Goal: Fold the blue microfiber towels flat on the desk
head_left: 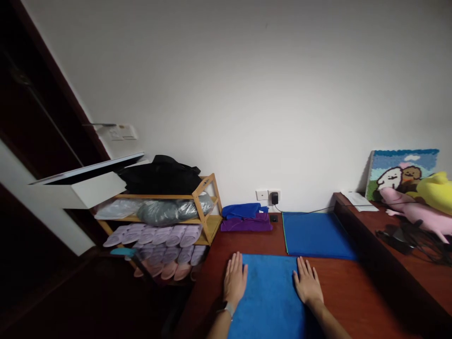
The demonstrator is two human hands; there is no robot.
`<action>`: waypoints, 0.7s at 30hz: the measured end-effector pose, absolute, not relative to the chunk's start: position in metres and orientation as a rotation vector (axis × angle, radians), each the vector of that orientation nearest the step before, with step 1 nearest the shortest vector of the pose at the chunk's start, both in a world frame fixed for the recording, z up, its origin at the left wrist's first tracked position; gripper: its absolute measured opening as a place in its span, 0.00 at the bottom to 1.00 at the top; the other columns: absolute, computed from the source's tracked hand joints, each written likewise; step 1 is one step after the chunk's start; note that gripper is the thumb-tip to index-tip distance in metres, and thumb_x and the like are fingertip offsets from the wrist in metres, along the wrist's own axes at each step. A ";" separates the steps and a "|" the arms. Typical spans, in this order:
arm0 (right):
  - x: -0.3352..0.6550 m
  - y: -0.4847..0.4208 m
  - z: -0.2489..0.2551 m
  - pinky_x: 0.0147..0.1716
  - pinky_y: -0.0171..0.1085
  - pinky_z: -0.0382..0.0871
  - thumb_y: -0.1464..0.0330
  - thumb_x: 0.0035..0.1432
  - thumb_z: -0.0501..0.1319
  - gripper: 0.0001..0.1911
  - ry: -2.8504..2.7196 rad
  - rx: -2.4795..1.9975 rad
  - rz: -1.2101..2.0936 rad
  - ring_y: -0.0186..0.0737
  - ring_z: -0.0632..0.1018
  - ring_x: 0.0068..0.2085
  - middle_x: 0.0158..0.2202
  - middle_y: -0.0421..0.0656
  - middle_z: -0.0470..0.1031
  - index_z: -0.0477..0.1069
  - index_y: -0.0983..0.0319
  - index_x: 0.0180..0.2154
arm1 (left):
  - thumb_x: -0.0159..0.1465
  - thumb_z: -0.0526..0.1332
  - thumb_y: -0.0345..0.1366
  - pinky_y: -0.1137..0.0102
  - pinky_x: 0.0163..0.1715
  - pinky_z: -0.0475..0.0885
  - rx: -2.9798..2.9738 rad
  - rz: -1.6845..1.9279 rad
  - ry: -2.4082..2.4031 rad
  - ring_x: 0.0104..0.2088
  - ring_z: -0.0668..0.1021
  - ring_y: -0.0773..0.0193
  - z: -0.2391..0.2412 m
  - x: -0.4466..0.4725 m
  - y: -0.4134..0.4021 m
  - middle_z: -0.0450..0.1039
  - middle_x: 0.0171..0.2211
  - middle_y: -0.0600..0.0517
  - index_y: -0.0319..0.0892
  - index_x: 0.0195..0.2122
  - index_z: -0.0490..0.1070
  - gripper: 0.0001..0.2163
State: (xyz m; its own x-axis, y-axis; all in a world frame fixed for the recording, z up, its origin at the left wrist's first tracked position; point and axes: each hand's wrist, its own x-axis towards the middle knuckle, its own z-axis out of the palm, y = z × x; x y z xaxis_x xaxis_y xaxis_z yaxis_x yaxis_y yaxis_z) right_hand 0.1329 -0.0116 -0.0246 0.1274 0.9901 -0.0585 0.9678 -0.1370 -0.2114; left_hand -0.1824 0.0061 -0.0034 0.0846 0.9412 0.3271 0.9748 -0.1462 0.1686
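Observation:
A bright blue cloth (270, 294) lies flat on the reddish-brown desk, its near end running out of view at the bottom. My left hand (235, 280) rests palm down along the cloth's left edge, fingers stretched forward; a band circles that wrist. On the opposite edge, my right hand (308, 281) also lies flat, its fingers slightly spread. Beyond the right hand is a darker blue cloth (318, 235) with a green-trimmed left edge, laid flat. Folded blue fabric (242, 210) sits on folded purple fabric (246, 223) near the wall.
A wooden rack (208, 212) left of the desk holds several slippers (173, 235), plastic-wrapped bundles and a black bag (162, 175). A charger (274, 197) is plugged into the wall, its cable running right. The raised right-hand shelf carries a pink plush toy (416, 212) and a picture (406, 169).

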 end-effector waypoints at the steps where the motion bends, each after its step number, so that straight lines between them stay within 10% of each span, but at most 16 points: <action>1: 0.133 -0.012 -0.024 0.71 0.50 0.37 0.54 0.68 0.34 0.37 -1.981 -2.267 0.280 0.44 0.44 0.74 0.75 0.38 0.41 0.40 0.63 0.72 | 0.75 0.39 0.47 0.56 0.70 0.56 -2.330 -0.574 -1.924 0.71 0.57 0.57 -0.001 -0.164 0.003 0.54 0.72 0.47 0.40 0.72 0.51 0.28; 10: 0.141 -0.014 -0.034 0.71 0.52 0.34 0.61 0.65 0.43 0.34 -2.155 -2.195 0.213 0.48 0.42 0.74 0.75 0.38 0.40 0.49 0.57 0.71 | 0.74 0.37 0.47 0.60 0.72 0.52 -2.940 -0.527 -1.535 0.72 0.55 0.61 -0.020 0.010 -0.014 0.50 0.73 0.52 0.44 0.74 0.41 0.29; 21: 0.136 -0.012 -0.029 0.72 0.49 0.35 0.52 0.68 0.34 0.38 -1.997 -2.279 0.280 0.44 0.42 0.74 0.75 0.38 0.40 0.39 0.63 0.72 | 0.73 0.37 0.56 0.54 0.71 0.52 -2.506 -0.291 -2.015 0.72 0.54 0.55 -0.010 -0.171 0.013 0.49 0.73 0.45 0.38 0.73 0.48 0.34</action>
State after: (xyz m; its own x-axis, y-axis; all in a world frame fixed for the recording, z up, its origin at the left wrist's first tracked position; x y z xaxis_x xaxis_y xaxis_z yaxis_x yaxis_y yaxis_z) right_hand 0.1362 -0.0123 -0.0292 0.1237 0.9896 -0.0728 0.9715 -0.1358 -0.1944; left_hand -0.1710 0.0133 -0.0097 0.2065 0.9747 0.0854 0.9591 -0.2189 0.1794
